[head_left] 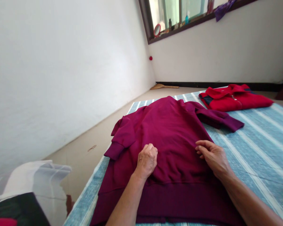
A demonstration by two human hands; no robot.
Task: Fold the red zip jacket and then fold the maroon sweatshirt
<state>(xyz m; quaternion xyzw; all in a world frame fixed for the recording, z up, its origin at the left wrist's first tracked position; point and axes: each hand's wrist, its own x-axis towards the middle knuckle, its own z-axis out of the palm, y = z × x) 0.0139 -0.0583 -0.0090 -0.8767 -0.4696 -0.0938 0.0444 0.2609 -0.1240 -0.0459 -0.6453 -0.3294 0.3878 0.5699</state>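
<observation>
Tops: two; one maroon top lies on the striped sheet, below both hands, and one red top lies folded at far right.
Sleeves of maroon top: two, one at each side.
Left hand: fingers curled inward, over the cloth; if they pinch it, I cannot tell.
Right hand: thumb and fingertips close together near the right edge; any cloth between, I cannot tell.
Floor: one thin loop, one whitish bag at near left.
Sill: one round mirror.
In the way: left forearm, covering part of the hem.
</observation>
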